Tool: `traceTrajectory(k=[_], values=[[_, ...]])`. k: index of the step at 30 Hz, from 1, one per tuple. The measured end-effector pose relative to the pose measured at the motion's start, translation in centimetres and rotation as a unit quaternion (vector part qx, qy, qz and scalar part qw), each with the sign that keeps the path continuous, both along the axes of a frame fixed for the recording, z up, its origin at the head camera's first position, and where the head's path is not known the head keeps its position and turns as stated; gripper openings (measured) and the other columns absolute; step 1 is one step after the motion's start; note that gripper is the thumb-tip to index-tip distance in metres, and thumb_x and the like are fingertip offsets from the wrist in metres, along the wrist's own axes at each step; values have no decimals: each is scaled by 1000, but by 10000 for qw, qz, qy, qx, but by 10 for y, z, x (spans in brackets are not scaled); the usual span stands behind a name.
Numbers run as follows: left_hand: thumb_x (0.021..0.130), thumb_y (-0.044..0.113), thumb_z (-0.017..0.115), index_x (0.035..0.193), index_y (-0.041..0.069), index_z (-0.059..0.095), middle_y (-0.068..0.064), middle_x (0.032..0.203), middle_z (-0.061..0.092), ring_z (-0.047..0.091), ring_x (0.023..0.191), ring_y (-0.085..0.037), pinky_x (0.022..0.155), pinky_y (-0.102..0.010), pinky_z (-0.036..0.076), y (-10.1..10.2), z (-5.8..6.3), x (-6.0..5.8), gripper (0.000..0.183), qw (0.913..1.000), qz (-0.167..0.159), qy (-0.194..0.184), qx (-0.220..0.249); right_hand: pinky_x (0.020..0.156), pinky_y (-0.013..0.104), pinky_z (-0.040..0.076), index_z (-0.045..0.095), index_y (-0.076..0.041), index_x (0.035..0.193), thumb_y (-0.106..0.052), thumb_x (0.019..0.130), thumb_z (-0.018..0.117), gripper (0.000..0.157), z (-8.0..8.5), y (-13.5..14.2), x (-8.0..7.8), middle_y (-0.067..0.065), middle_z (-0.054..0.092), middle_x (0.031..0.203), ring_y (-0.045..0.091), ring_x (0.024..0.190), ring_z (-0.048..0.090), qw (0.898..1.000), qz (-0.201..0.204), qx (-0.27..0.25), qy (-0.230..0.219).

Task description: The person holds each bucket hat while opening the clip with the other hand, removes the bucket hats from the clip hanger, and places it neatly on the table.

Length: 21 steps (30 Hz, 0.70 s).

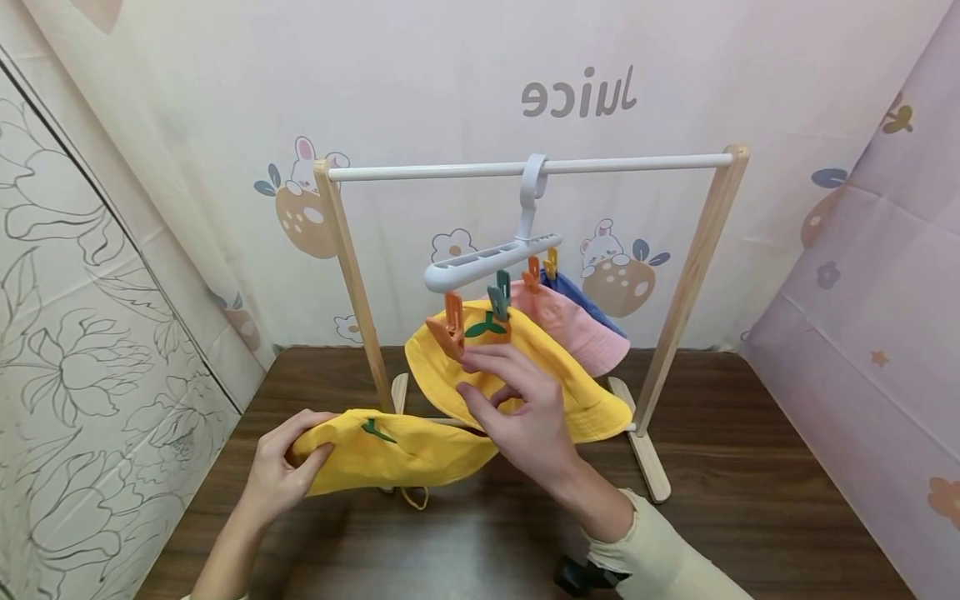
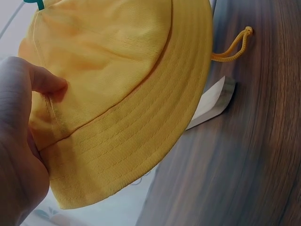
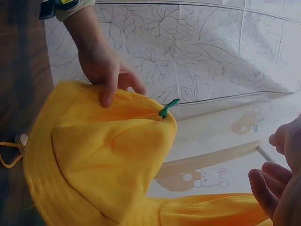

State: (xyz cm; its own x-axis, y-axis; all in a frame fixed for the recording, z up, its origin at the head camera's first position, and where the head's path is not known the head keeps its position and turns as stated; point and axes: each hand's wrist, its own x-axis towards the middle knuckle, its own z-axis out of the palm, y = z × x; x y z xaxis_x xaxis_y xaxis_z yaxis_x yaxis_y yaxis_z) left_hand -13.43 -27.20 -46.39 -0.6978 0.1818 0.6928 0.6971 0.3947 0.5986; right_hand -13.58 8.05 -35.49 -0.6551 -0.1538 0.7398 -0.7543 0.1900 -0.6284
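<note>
My left hand (image 1: 283,467) grips a yellow bucket hat (image 1: 401,450) by its left side. The hat has a green sprout on top and a yellow cord loop; in the left wrist view the thumb (image 2: 47,77) presses on the crown. My right hand (image 1: 525,408) is raised with thumb and fingers apart, its fingertips right at the lower end of an orange clip (image 1: 452,323). That clip hangs at the near end of a grey hanger (image 1: 491,262). Behind the right hand, a second yellow hat (image 1: 592,400) hangs from a green clip (image 1: 500,293).
A rack with wooden legs (image 1: 693,283) and a white top bar (image 1: 622,164) carries the hanger. Farther along it hang a pink hat (image 1: 581,329) and a blue one (image 1: 573,293). The rack stands on a dark wooden table (image 1: 750,500), with printed curtains behind and beside it.
</note>
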Motion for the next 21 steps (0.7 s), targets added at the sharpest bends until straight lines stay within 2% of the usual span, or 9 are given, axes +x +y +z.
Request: traceTrajectory(k=[2, 4, 9, 11, 21], values=[[79, -29, 76, 118, -1, 77, 16, 110, 76, 64, 86, -2, 75, -18, 53, -3, 0, 0, 48, 10000, 39, 39, 2, 68, 23, 66, 84, -8, 129, -1, 95, 86, 35, 2, 2, 2, 11, 84, 124, 10, 106, 78, 10000, 1, -8, -22], [78, -29, 76, 118, -2, 77, 18, 112, 76, 64, 87, -1, 76, -17, 53, -5, 1, 1, 48, 10000, 84, 50, -2, 68, 22, 66, 83, -7, 129, 1, 94, 86, 36, 4, 4, 3, 12, 84, 125, 10, 107, 79, 10000, -27, 13, 7], [78, -29, 77, 117, -3, 77, 26, 116, 74, 65, 88, 1, 77, -16, 53, -10, 3, 4, 46, 9997, 220, -23, -49, 69, 22, 65, 83, -5, 129, 4, 93, 86, 37, 9, 9, 7, 14, 84, 126, 21, 106, 80, 9998, -71, 76, 139], [78, -29, 77, 116, -3, 77, 27, 117, 74, 65, 89, 2, 77, -15, 53, -12, 3, 5, 46, 9996, 263, -49, -72, 69, 21, 65, 83, -5, 129, 4, 93, 87, 37, 10, 11, 8, 14, 84, 126, 20, 107, 79, 9998, -87, 95, 128], [77, -30, 77, 114, -2, 78, 29, 115, 73, 64, 88, 3, 78, -15, 52, -22, 4, 8, 46, 9991, 405, -7, -122, 69, 18, 63, 84, -4, 125, 9, 88, 88, 39, 12, 20, 11, 14, 84, 125, 5, 116, 75, 9995, -230, 72, 203]])
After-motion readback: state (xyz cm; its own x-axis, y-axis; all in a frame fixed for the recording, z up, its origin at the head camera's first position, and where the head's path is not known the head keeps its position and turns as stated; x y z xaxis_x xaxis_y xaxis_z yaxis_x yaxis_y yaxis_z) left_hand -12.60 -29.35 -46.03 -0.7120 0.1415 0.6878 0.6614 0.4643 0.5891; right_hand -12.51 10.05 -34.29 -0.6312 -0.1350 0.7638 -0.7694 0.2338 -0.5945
